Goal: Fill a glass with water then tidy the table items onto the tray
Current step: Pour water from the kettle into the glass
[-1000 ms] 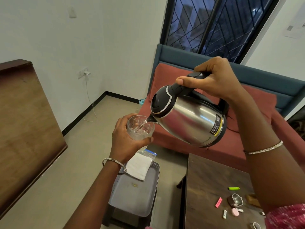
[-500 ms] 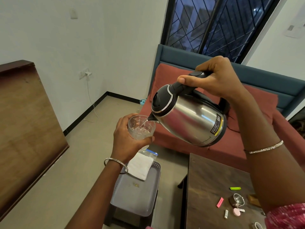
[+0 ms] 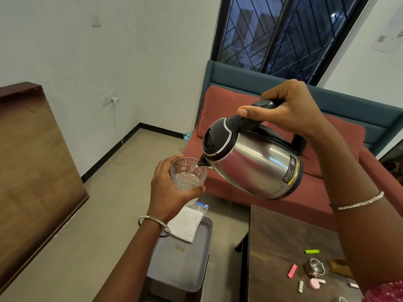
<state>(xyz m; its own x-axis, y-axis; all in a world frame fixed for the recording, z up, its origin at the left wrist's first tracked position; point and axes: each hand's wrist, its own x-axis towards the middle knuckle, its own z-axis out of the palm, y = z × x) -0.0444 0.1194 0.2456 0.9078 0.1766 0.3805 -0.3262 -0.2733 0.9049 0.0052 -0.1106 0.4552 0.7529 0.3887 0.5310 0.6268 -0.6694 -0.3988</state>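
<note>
My left hand (image 3: pixel 168 192) grips a clear patterned glass (image 3: pixel 188 173) held up in the air. My right hand (image 3: pixel 290 107) holds the black handle of a steel kettle (image 3: pixel 253 164), tilted so its spout sits at the glass rim. A thin stream of water runs into the glass. Below, a grey tray (image 3: pixel 181 264) rests on a stool with a white cloth (image 3: pixel 185 223) and a clear bag lying on its far end. On the dark table (image 3: pixel 279 247) lie a green marker (image 3: pixel 311 251), a pink marker (image 3: pixel 292 270), a small metal strainer (image 3: pixel 316 267) and a few small white and pink items.
A red sofa (image 3: pixel 220 105) with a blue back stands under the window, just beyond the table. A wooden panel (image 3: pixel 32 166) stands at the left. A cable hangs from a wall socket (image 3: pixel 111 99) to the floor.
The kettle stays tilted and water keeps flowing into the glass. Both hands hold nearly the same position.
</note>
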